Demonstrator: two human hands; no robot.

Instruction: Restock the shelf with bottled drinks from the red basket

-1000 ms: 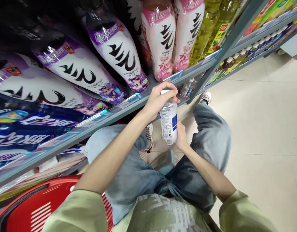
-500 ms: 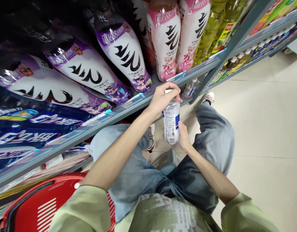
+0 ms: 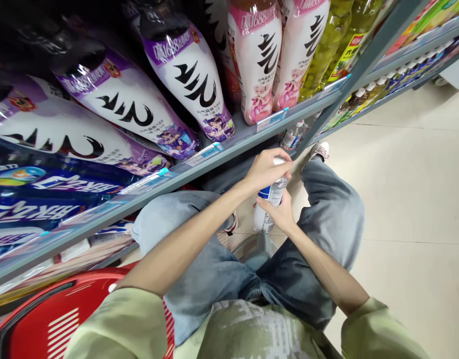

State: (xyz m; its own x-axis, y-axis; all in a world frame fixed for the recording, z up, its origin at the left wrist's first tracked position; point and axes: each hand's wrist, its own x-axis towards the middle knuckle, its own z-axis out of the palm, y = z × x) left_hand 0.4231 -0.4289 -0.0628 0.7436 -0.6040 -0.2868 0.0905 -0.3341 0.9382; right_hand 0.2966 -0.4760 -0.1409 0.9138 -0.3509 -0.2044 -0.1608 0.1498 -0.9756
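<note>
Between my knees is a small clear bottle point(image 3: 262, 220) with a white and blue label, tilted a little. My left hand point(image 3: 267, 168) is closed over its white cap, fingers curled round the top. My right hand point(image 3: 281, 210) grips the body lower down, with the thumb lying across the front and the other fingers mostly hidden behind. Part of the label shows between the two hands. Just beyond, another small clear bottle point(image 3: 292, 134) stands under the shelf edge.
Purple-labelled bottles point(image 3: 194, 75) and pink-labelled bottles point(image 3: 258, 65) fill the shelf, some leaning. A grey shelf edge point(image 3: 236, 149) with price tags crosses in front of me. Below left is a red shopping basket point(image 3: 38, 309). Pale floor tiles point(image 3: 412, 199) lie to the right.
Both hands have lowered the bottle slightly towards me, and it has turned so the blue label part now faces left. My right thumb has moved across its front.
</note>
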